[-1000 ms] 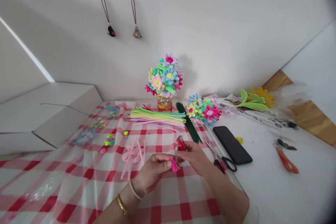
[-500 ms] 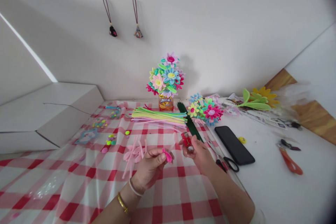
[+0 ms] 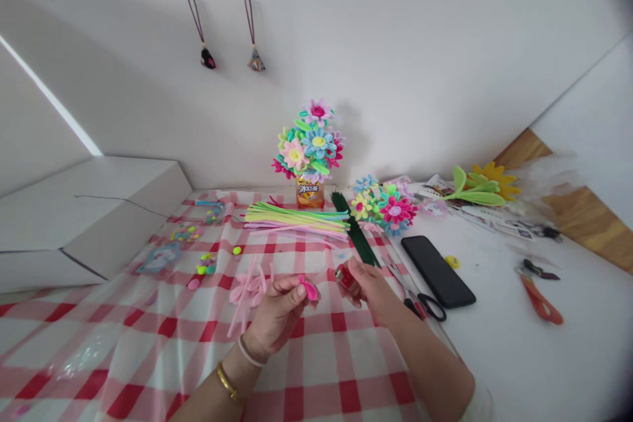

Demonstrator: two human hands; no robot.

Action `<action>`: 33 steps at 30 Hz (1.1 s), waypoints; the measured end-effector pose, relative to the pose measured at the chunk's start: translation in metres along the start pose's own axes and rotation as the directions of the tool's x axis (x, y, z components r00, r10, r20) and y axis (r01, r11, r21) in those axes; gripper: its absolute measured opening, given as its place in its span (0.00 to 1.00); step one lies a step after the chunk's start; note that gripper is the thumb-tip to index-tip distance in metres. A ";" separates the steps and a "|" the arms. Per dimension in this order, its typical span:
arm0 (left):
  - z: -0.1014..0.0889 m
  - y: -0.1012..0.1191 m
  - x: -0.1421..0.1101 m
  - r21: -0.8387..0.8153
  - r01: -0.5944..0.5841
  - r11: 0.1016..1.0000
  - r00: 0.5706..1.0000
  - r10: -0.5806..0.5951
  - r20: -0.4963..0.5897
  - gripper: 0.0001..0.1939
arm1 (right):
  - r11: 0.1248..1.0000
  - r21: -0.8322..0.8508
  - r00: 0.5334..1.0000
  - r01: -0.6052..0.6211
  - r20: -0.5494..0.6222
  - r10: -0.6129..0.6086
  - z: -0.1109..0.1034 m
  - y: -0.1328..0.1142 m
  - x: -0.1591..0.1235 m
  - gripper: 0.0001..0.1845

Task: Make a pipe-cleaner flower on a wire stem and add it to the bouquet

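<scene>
My left hand (image 3: pixel 283 306) is closed, pinching a small bright pink fuzzy piece (image 3: pixel 309 289), like a bent pipe cleaner, between thumb and fingers. Just to its right, my right hand (image 3: pixel 368 290) grips a red lighter (image 3: pixel 348 277) whose metal end points toward the pink piece, a small gap apart. Light pink pipe-cleaner loops and strips (image 3: pixel 247 290) lie on the cloth beside my left hand. Behind both hands rests a bundle of coloured pipe cleaners (image 3: pixel 297 219), with dark green stems (image 3: pixel 361 231) to its right.
A bouquet of fuzzy flowers (image 3: pixel 316 138) stands in a bottle base (image 3: pixel 310 192) at the wall. More flowers (image 3: pixel 390 208) lie right of it. Scissors (image 3: pixel 420 300), a black phone (image 3: pixel 438 271) and orange-handled pliers (image 3: pixel 541 300) are at right. A white box (image 3: pixel 89 211) sits left.
My right hand has turned the lighter so its metal end faces left toward the pink piece. The whole view has shifted slightly.
</scene>
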State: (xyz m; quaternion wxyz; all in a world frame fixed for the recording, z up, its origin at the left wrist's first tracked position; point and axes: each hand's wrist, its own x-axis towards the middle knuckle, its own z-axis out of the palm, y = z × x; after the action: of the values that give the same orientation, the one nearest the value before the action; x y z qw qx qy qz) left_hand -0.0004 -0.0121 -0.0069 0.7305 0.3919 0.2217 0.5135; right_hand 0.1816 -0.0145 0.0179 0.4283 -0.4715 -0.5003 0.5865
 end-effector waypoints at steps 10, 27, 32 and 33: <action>0.003 -0.002 -0.001 0.017 0.044 0.999 0.999 -0.044 -0.015 0.05 | 0.975 -0.223 0.995 0.007 -0.096 -0.030 0.000 -0.004 0.002 0.18; 0.001 -0.006 -0.003 0.035 0.094 0.995 0.995 -0.096 0.029 0.05 | 0.989 -0.143 0.981 0.029 -0.187 -0.055 -0.004 0.006 0.003 0.15; 0.000 -0.008 -0.002 0.041 0.095 0.995 0.994 -0.098 0.053 0.04 | 0.983 -0.181 0.977 0.036 -0.199 -0.073 0.000 0.000 0.000 0.14; -0.001 -0.009 -0.002 0.049 0.096 0.994 0.993 -0.099 0.057 0.05 | 0.982 -0.185 0.977 0.033 -0.200 -0.071 0.000 -0.001 0.000 0.14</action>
State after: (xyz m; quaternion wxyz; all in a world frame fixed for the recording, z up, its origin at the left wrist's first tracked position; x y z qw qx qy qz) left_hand 0.0033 -0.0154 -0.0146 0.7517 0.4125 0.2303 0.4601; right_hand 0.1813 -0.0144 0.0193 0.4485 -0.5532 -0.5166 0.4753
